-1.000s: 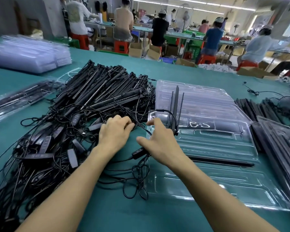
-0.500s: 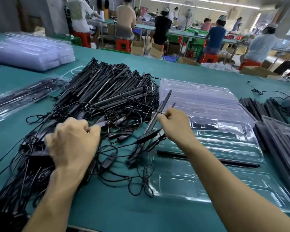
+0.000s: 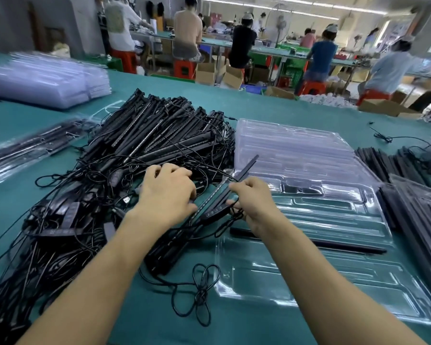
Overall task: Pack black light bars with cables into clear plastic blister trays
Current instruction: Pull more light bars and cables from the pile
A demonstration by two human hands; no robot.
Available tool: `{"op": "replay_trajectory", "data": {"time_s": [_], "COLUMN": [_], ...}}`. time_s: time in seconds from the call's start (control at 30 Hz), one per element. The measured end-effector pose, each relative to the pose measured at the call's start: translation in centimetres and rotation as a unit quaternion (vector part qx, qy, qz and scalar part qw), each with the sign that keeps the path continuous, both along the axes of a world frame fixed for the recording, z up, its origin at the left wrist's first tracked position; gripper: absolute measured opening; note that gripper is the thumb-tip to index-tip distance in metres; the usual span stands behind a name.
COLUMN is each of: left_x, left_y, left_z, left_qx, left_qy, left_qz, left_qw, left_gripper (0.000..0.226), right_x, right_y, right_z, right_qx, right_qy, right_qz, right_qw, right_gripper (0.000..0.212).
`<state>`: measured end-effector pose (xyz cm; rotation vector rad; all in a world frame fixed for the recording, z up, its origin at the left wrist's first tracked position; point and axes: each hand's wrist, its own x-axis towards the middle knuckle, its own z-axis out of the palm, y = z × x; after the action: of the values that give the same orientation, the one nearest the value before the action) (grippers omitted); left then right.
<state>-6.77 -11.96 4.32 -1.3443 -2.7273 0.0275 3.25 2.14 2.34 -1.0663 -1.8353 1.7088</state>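
Black light bars (image 3: 241, 171) sit pinched between your right hand's (image 3: 255, 202) thumb and curled fingers, angled toward one o'clock over the left edge of the clear blister tray (image 3: 346, 220), their inline controller (image 3: 214, 212) caught in the same grip. Your left hand (image 3: 166, 192) lies at nine o'clock of them, fingers bent down onto the tangled pile (image 3: 159, 140); whether they grip anything, I cannot tell. Another bar (image 3: 334, 246) lies in the tray at four o'clock of your right hand.
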Motion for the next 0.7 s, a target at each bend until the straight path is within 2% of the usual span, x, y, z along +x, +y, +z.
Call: {"op": "replay_trajectory", "data": {"time_s": [0.07,0.13,0.23,0.3,0.37,0.43,0.5,0.53,0.63,0.7], "left_x": [0.0,-0.2,-0.4,-0.4,-0.3,-0.3,-0.5,-0.5,-0.6,-1.1], "left_y": [1.0,1.7,2.3,2.5,2.6,2.6,2.5,2.4,2.0,1.7], "left_z": [-0.4,-1.0,-1.8,-2.4,-2.5,-2.0,-1.1,-0.7,-0.2,-0.4], "left_qx": [-0.009,0.005,-0.016,-0.011,0.014,0.051,0.085,0.099,0.132,0.139], "left_qy": [0.02,-0.046,-0.127,-0.17,-0.154,-0.076,0.006,0.019,-0.038,-0.103], "left_qz": [-0.044,-0.056,-0.009,0.007,0.0,-0.003,0.008,0.017,0.05,0.065], "left_qw": [0.999,0.997,0.992,0.985,0.988,0.996,0.996,0.995,0.989,0.983], "left_gripper": [0.043,0.051,0.064,0.057,0.04,0.027,0.023,0.025,0.039,0.041], "right_x": [-0.2,-0.4,-0.2,0.2,0.6,0.7,0.4,0.3,-0.3,-0.5], "right_y": [0.1,-0.1,-0.5,-0.3,0.0,0.4,0.6,0.5,0.2,-0.3], "right_z": [0.0,0.0,-0.3,-0.2,0.0,0.6,1.0,1.3,1.7,1.7], "right_qx": [-0.007,-0.019,-0.045,-0.057,-0.055,-0.04,-0.03,-0.024,0.007,0.026], "right_qy": [0.015,0.029,0.062,0.083,0.114,0.13,0.132,0.129,0.121,0.115], "right_qz": [-0.002,0.003,0.003,0.015,0.027,0.026,0.025,0.029,0.04,0.048], "right_qw": [1.0,0.999,0.997,0.995,0.992,0.99,0.991,0.991,0.992,0.992], "right_gripper": [0.027,0.024,0.019,0.022,0.023,0.02,0.011,0.006,0.014,0.016]}}
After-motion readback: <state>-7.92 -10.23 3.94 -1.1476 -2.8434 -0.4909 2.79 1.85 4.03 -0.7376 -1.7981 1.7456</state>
